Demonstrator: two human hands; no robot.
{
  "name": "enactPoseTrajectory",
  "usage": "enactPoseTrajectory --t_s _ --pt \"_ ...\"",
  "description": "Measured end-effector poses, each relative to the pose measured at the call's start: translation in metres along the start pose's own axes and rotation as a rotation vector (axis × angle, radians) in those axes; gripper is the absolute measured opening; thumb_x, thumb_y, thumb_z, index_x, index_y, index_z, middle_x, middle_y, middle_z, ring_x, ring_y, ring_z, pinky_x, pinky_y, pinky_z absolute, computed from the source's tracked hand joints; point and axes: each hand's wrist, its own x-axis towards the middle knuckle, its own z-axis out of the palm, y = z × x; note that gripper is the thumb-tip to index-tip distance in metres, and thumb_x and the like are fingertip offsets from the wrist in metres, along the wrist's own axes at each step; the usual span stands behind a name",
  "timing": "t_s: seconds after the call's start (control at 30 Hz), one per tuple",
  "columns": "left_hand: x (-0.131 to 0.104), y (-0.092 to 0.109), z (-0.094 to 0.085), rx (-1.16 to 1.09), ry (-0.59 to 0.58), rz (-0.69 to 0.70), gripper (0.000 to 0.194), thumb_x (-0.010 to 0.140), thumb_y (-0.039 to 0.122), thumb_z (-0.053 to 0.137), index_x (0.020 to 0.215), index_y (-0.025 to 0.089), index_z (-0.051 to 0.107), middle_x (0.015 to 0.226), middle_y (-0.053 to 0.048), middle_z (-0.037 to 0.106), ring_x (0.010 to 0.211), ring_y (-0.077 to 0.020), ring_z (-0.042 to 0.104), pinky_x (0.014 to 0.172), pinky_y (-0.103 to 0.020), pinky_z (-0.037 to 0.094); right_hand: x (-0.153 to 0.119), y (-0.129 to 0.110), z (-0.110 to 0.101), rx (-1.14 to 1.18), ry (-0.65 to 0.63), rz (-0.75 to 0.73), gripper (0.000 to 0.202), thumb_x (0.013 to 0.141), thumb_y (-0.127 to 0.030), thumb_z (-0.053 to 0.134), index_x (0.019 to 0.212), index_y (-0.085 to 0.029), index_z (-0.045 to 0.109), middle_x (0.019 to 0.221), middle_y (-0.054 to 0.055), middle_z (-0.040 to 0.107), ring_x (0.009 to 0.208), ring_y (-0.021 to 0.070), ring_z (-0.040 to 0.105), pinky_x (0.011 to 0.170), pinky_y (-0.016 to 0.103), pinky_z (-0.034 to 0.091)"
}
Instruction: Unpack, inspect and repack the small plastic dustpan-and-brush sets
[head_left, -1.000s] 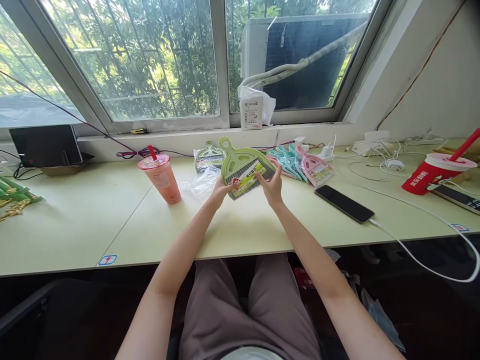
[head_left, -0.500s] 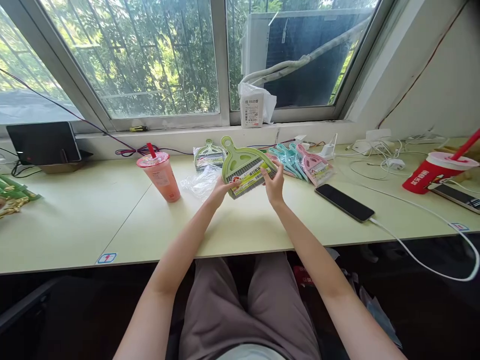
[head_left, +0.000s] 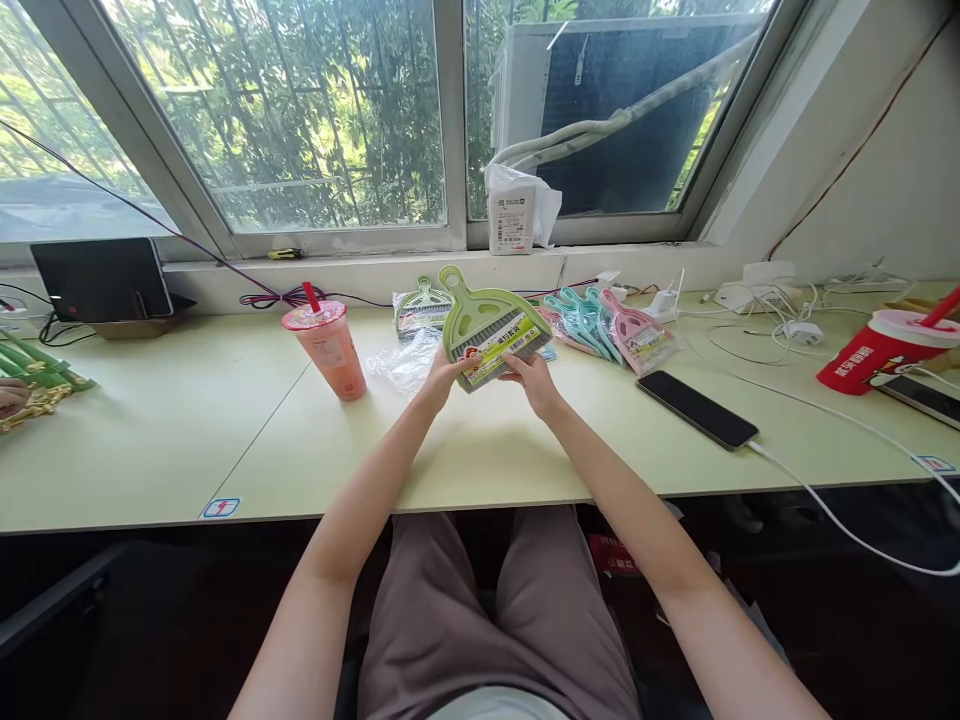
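A green dustpan and brush set [head_left: 491,335] with a yellow label is held above the table, tilted. My left hand [head_left: 444,376] grips its lower left corner, thumb on the front. My right hand [head_left: 534,380] pinches its lower right edge, thumb over the label. Behind it lies crumpled clear plastic [head_left: 409,362], with another wrapped green set [head_left: 424,308] near the wall. To the right are turquoise sets [head_left: 586,318] and a pink set [head_left: 637,335] in clear wrapping.
A pink drink cup [head_left: 330,350] stands left of my hands. A black phone [head_left: 697,408] with a white cable lies right. A red cup [head_left: 885,350] and a tablet [head_left: 103,285] are farther out. Another person's hand [head_left: 12,397] shows at the far left.
My right hand has moved from the set's right side down to its lower edge. The view has shifted slightly, and a hand shows more at the far left.
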Motion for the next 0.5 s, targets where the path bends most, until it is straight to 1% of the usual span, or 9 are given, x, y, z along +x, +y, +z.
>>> enactPoseTrajectory --t_s 0.17,0.37,0.43,0.5 --pt "0.0004 -0.0012 -0.0025 -0.019 -0.006 -0.099 0.073 0.06 0.027 0.083 0.127 0.019 0.055 0.117 -0.01 0.069 0.112 -0.0318 0.062 0.097 -0.047 0.048 0.0012 -0.001 -0.0033 0.029 0.043 0.02 0.044 0.059 -0.048 0.083 0.09 -0.018 0.069 0.098 0.007 0.075 0.094 0.025 0.07 0.077 0.037 0.06" --pt "-0.0034 0.0027 -0.0025 -0.047 0.028 -0.146 0.073 0.064 0.024 0.075 0.133 0.023 0.051 0.117 -0.006 0.068 0.109 -0.0286 0.063 0.091 -0.043 0.05 0.0 -0.0015 -0.0024 0.069 0.056 0.034 0.04 0.061 -0.042 0.082 0.089 -0.018 0.068 0.094 0.007 0.075 0.093 0.0247 0.071 0.08 0.037 0.06" --pt "-0.0034 0.0027 -0.0024 -0.05 0.038 -0.157 0.073 0.063 0.026 0.075 0.132 0.023 0.051 0.116 -0.006 0.068 0.109 -0.0285 0.064 0.091 -0.042 0.05 -0.0001 -0.001 -0.0027 0.081 0.055 0.033 0.039 0.062 -0.041 0.082 0.09 -0.018 0.068 0.094 0.007 0.075 0.093 0.025 0.071 0.08 0.038 0.06" --pt "-0.0018 0.0007 -0.003 -0.073 0.049 -0.166 0.068 0.066 0.032 0.075 0.129 0.022 0.053 0.115 -0.007 0.069 0.109 -0.029 0.064 0.091 -0.042 0.051 0.0004 0.0 -0.0034 0.09 0.049 0.034 0.038 0.064 -0.04 0.081 0.091 -0.018 0.068 0.096 0.007 0.075 0.094 0.025 0.071 0.081 0.038 0.061"
